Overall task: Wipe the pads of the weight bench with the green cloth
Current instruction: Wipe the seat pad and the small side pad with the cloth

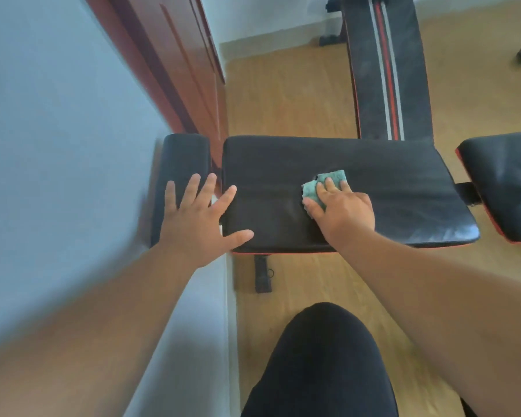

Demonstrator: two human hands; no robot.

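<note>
Pressing green cloth (324, 184) flat onto seat pad (373, 176), right hand (343, 206); left hand (199, 218) splayed, holding nothing.

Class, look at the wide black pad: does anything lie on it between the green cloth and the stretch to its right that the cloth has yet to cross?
Nothing visible does. The right hand presses the green cloth flat on the wide pad, and the pad's surface to the right of the cloth is bare up to its edge.

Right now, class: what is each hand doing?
Left hand: open, fingers spread, holds nothing.
Right hand: open, straight fingers pressing the green cloth onto the pad.
</note>
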